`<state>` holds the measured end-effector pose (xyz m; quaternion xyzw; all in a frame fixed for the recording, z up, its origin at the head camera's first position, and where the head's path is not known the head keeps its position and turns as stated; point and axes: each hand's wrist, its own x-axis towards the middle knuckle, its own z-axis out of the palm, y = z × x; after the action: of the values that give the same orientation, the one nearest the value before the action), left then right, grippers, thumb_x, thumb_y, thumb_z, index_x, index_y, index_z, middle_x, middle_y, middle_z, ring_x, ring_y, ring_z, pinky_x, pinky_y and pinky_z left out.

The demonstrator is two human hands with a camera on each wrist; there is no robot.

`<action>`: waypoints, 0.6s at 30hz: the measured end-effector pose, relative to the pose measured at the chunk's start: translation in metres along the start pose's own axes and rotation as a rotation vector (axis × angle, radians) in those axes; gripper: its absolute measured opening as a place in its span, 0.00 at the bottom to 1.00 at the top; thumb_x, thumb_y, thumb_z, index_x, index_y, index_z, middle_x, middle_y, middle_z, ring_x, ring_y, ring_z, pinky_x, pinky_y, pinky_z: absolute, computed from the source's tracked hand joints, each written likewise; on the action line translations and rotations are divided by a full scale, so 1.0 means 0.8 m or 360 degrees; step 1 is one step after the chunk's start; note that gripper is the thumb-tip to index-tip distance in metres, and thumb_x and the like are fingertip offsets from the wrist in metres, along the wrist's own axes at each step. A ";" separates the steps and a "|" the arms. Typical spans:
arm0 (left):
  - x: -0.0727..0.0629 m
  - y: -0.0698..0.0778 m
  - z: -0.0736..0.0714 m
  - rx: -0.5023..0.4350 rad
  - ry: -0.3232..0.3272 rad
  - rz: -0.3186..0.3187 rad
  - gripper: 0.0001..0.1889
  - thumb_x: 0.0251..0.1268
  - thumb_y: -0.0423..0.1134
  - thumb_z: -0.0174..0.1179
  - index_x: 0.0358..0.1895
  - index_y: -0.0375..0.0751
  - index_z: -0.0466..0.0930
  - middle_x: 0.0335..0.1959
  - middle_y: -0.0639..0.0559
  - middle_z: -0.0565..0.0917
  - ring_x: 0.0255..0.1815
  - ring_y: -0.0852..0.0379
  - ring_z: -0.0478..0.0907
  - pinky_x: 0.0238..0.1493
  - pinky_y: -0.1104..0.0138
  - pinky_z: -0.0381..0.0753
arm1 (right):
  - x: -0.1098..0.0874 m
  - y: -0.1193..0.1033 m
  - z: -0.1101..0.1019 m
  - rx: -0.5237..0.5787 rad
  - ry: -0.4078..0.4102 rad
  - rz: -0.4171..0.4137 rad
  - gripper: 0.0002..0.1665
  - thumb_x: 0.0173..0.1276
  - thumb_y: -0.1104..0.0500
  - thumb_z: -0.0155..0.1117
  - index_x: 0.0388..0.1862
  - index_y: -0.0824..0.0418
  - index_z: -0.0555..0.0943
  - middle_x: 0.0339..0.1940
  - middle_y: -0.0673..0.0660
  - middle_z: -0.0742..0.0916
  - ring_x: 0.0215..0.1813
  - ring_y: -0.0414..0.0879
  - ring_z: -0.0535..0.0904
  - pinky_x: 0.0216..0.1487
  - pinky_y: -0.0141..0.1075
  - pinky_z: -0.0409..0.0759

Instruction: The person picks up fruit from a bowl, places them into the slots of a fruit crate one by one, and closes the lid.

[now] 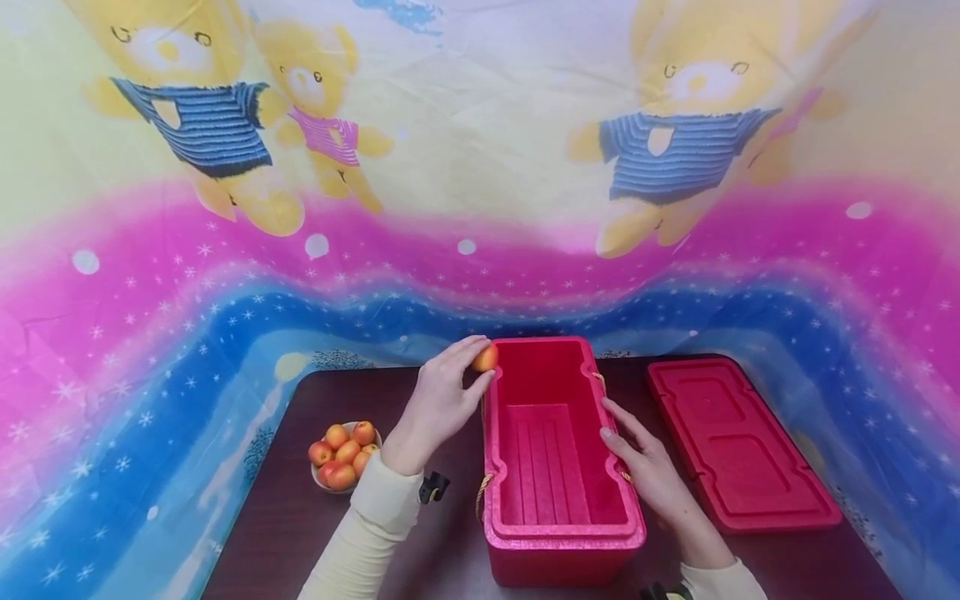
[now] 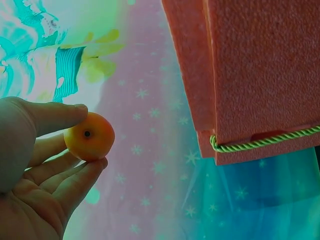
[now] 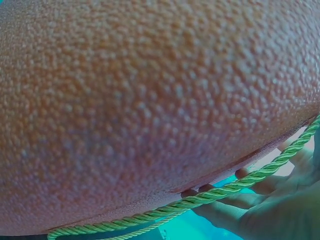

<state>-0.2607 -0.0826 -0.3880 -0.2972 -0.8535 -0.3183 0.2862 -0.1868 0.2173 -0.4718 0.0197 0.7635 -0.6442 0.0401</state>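
Note:
My left hand (image 1: 444,398) pinches a small red-yellow apple (image 1: 486,357) between thumb and fingers, just outside the far left corner of a deep red foam box (image 1: 564,532). In the left wrist view the apple (image 2: 92,137) shows its dark blossom end, beside the box wall (image 2: 265,75). Inside, the box shows a bare ribbed floor. Fairly straight fingers of my right hand (image 1: 651,467) rest on the right rim of the box. From the right wrist, the fingertips (image 3: 225,212) touch the box edge behind a twisted cord handle (image 3: 240,182).
A round bowl (image 1: 335,490) piled with several similar apples (image 1: 347,452) stands left of my left forearm. Right of the box lies its red lid (image 1: 738,446), flat on the dark table (image 1: 281,521). A printed cloth (image 1: 480,183) with bears hangs around the table.

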 end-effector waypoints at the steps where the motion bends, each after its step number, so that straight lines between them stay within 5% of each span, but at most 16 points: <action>1: 0.000 0.001 0.001 -0.0006 -0.0003 0.0011 0.25 0.56 0.33 0.75 0.58 0.35 0.83 0.58 0.41 0.84 0.60 0.46 0.82 0.57 0.59 0.82 | 0.000 0.000 0.000 -0.0003 0.0000 0.0001 0.37 0.76 0.48 0.59 0.81 0.42 0.60 0.76 0.63 0.69 0.62 0.59 0.78 0.47 0.42 0.87; 18: 0.003 0.011 0.010 -0.0050 -0.0114 0.0032 0.25 0.58 0.36 0.75 0.60 0.36 0.82 0.59 0.42 0.83 0.60 0.47 0.82 0.57 0.60 0.82 | -0.001 0.001 0.000 -0.0028 0.0005 -0.0005 0.38 0.75 0.46 0.60 0.81 0.41 0.61 0.76 0.62 0.68 0.64 0.63 0.75 0.48 0.43 0.87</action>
<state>-0.2585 -0.0706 -0.3882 -0.3215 -0.8550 -0.3180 0.2541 -0.1859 0.2174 -0.4723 0.0193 0.7693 -0.6375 0.0381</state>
